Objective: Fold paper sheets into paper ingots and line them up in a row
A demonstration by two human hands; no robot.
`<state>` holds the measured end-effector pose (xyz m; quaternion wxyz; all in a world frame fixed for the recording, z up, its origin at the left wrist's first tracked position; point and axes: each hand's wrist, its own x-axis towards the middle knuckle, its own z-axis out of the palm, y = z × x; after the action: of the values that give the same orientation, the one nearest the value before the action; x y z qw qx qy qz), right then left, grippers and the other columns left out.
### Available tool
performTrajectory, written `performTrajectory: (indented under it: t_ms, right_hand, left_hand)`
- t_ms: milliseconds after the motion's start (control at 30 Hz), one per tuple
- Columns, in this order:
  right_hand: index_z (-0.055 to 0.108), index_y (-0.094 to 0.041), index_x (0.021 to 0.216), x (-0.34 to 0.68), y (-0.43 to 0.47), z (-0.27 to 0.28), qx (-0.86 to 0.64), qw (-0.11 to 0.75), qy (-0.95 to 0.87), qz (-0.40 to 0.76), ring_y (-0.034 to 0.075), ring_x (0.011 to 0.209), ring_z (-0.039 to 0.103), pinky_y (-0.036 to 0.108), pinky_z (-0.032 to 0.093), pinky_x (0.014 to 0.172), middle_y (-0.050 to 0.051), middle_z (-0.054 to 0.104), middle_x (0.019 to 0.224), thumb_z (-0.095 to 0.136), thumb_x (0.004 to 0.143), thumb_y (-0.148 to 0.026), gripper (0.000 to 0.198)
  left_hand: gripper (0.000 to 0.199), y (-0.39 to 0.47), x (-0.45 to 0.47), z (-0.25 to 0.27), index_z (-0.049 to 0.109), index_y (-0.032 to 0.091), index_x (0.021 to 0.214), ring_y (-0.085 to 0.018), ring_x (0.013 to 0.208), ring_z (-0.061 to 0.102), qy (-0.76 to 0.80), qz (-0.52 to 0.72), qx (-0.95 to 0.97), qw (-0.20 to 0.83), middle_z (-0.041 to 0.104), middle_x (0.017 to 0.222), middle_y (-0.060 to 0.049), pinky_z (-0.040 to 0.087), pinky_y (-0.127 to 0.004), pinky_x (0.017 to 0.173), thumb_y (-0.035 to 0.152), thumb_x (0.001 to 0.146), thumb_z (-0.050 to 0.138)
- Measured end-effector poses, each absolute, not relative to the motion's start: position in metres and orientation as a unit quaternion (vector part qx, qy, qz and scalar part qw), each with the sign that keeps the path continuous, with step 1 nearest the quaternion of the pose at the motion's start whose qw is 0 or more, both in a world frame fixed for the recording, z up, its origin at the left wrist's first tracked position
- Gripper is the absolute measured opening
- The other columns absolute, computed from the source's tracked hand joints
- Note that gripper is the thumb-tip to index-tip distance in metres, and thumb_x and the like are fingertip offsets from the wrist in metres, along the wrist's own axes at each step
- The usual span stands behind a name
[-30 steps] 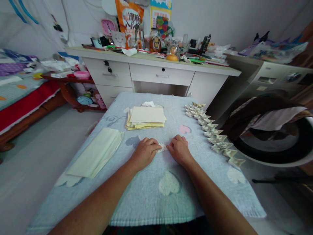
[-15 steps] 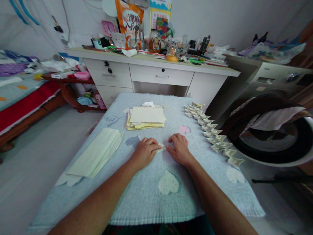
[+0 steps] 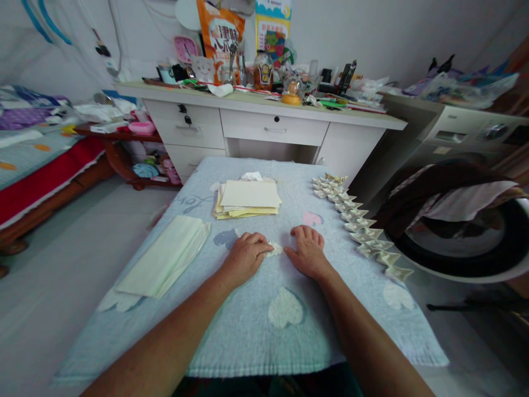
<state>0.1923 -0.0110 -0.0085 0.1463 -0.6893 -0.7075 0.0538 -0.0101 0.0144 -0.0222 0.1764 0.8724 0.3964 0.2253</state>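
A small piece of folded paper (image 3: 275, 250) lies on the cloth in the middle of the table. My left hand (image 3: 247, 255) is closed at its left end, thumb and fingers pressed together over the paper. My right hand (image 3: 307, 251) rests just to the right, open, with fingers apart and the thumb tip close to the paper's right end; whether it touches cannot be made out. Beyond my hands lies a stack of cream and yellow paper sheets (image 3: 250, 194). Along the right runs a row of folded paper pieces with pointed ends (image 3: 359, 225).
A pale green paper bundle (image 3: 165, 259) lies on the left of the cloth-covered table (image 3: 248, 347). Behind stands a white desk (image 3: 273, 124) crowded with jars and a clock. At right is a washing machine (image 3: 458, 132) with its door open; a bed (image 3: 45, 165) is at left.
My right hand has shifted slightly right and its fingers have spread, away from the folded paper. The left hand stays on the paper. The view has moved a little.
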Motion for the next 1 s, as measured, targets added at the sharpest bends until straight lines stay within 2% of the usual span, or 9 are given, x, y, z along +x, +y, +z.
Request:
performTrajectory:
  t_ms: [133,233,500,700,867,1000]
  right_hand:
    - [0.051,-0.021,0.11,0.191,-0.011,-0.007,-0.667,0.187,-0.72,0.045,0.027,0.109,0.043,0.042,0.029,0.095,0.009,0.052,0.117,0.056,0.08,-0.029,0.032]
    - [0.05,-0.018,0.112,0.18,-0.011,-0.007,-0.629,0.214,-0.746,0.041,0.026,0.11,0.042,0.042,0.028,0.098,0.011,0.051,0.121,0.056,0.081,-0.033,0.035]
    - [0.042,-0.014,0.127,0.167,-0.01,-0.015,-0.631,0.166,-0.757,0.042,0.029,0.119,0.039,0.046,0.023,0.103,0.015,0.049,0.129,0.052,0.084,-0.045,0.054]
    - [0.042,-0.016,0.129,0.166,-0.008,-0.015,-0.64,0.154,-0.751,0.046,0.029,0.119,0.039,0.046,0.022,0.104,0.014,0.049,0.131,0.052,0.084,-0.043,0.054]
    - [0.043,-0.016,0.129,0.165,-0.009,-0.012,-0.642,0.145,-0.751,0.05,0.029,0.119,0.039,0.045,0.022,0.104,0.015,0.048,0.132,0.051,0.084,-0.043,0.053]
    - [0.043,-0.017,0.129,0.166,-0.008,-0.013,-0.645,0.144,-0.749,0.052,0.029,0.118,0.04,0.045,0.024,0.102,0.015,0.048,0.131,0.051,0.084,-0.044,0.053]
  left_hand:
    - [0.026,0.015,-0.01,-0.022,0.071,0.024,0.103,-0.02,0.095,0.051,0.393,0.224,0.874,0.18,0.063,0.102,-0.004,0.042,-0.034,0.087,0.016,0.086,0.053]
    - [0.025,0.016,-0.01,-0.022,0.07,0.025,0.103,-0.02,0.096,0.051,0.392,0.225,0.874,0.179,0.062,0.102,-0.003,0.041,-0.035,0.088,0.017,0.086,0.053]
    - [0.021,0.016,-0.01,-0.022,0.059,0.021,0.101,-0.021,0.097,0.051,0.409,0.241,0.86,0.189,0.061,0.101,-0.004,0.041,-0.036,0.089,0.015,0.081,0.056]
    - [0.004,0.013,-0.014,-0.018,0.059,0.02,0.082,-0.022,0.096,0.049,0.472,0.239,0.833,0.164,0.056,0.096,-0.004,0.039,-0.039,0.091,0.021,0.08,0.057]
    - [0.017,0.015,-0.019,-0.014,0.065,0.019,0.077,-0.021,0.094,0.048,0.497,0.219,0.818,0.189,0.057,0.095,-0.004,0.039,-0.039,0.089,0.025,0.085,0.05]
    - [0.016,0.015,-0.019,-0.015,0.066,0.019,0.074,-0.021,0.094,0.047,0.508,0.213,0.811,0.197,0.057,0.095,-0.003,0.039,-0.039,0.089,0.028,0.081,0.054]
